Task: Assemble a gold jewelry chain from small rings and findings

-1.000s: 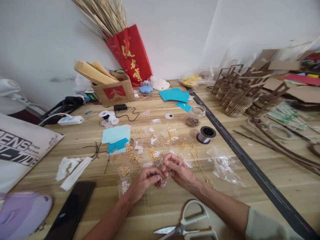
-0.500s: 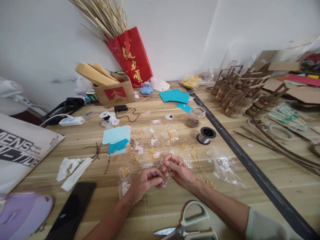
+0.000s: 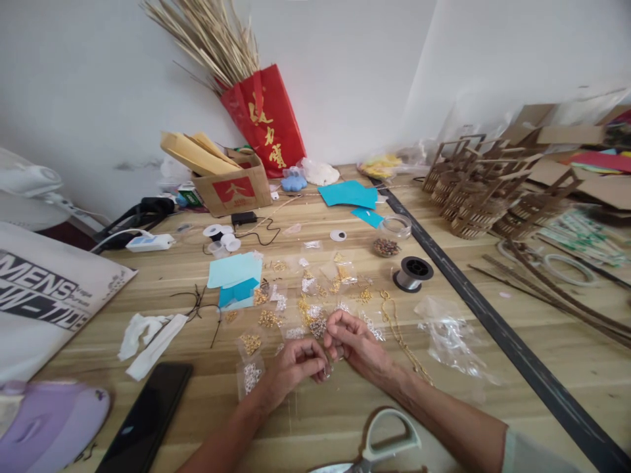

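My left hand is closed in a pinch around a small shiny loop-like piece, too small to name. Close against it, my right hand has thumb and index finger pressed together; whatever is between them cannot be made out. Just beyond the fingers lie small bags and heaps of gold and silver jewellery findings. A bag of silver rings is beside my left wrist, with gold pieces above it. To the right of my right hand is a gold chain.
Scissors lie at the front edge. A phone and white strips are at left. A wire spool, bead dish and clear plastic bag are at right. Small woven baskets stand farther back.
The view has shifted slightly, so the whole scene sits a little lower and farther right. Both hands keep nearly the same pinched pose, close together.
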